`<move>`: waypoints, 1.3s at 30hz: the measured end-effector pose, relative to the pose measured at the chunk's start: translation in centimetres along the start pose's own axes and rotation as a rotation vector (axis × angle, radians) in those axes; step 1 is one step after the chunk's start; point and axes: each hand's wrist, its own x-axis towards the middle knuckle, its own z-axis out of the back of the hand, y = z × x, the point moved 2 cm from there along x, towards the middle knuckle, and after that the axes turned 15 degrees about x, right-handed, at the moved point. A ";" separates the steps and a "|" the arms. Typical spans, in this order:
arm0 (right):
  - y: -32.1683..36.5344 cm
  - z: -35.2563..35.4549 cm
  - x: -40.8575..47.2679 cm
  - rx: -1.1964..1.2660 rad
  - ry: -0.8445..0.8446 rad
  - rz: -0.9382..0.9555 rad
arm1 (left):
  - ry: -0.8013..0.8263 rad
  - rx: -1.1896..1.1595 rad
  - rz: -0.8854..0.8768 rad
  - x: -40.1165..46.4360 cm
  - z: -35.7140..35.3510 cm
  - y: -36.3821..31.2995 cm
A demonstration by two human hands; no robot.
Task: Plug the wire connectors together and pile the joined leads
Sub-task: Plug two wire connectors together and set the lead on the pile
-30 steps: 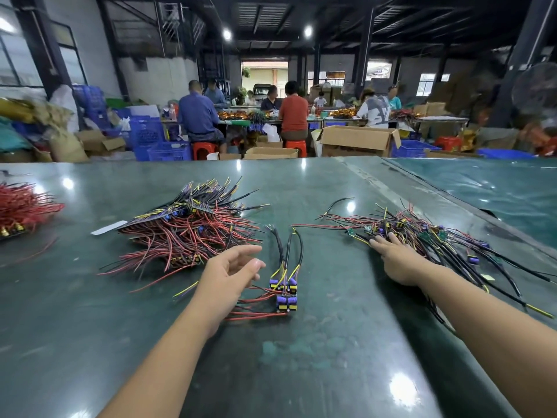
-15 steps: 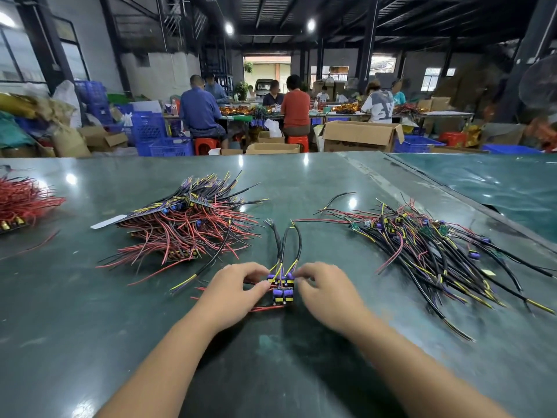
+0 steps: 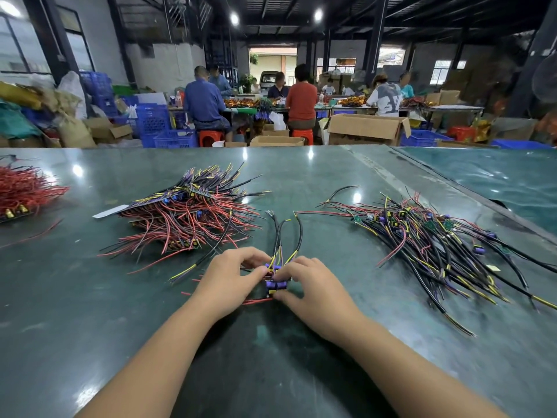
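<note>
Two hands meet over a small cluster of purple-and-yellow connectors lying on the green table between the heaps. The left hand pinches the cluster from its side with curled fingertips; the right hand grips it from the other, thumb low by the red leads. Black leads fan away from the fingers. To seat the plugs well, I judge each hand should hold the housings rather than the wires, line them up squarely and press straight in. The big red-and-black pile sits just left, seemingly where joined ones go; loose leads wait at right.
</note>
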 end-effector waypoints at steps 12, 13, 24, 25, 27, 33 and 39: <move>0.6 1.5 0.4 0.994 -0.288 -0.041 | -0.363 -0.168 0.099 0.5 3.1 0.6; 0.6 1.6 0.4 1.047 -0.306 -0.018 | -0.290 -0.221 0.060 0.3 2.8 0.0; 1.0 1.6 0.2 1.129 -0.266 -0.056 | 0.102 -0.718 0.002 -0.9 0.7 -2.5; 1.0 1.7 0.2 1.142 -0.255 -0.073 | 0.105 -0.735 0.023 -0.8 0.7 -2.4; 0.9 1.7 0.2 1.163 -0.241 -0.103 | 0.103 -0.766 0.047 -0.7 0.7 -2.1; 0.6 1.8 0.2 1.224 -0.145 -0.163 | 0.128 -0.788 0.028 -0.7 0.7 -2.0; 0.5 1.6 0.2 1.120 -0.131 -0.187 | 0.108 -0.788 0.056 -0.5 0.5 -1.7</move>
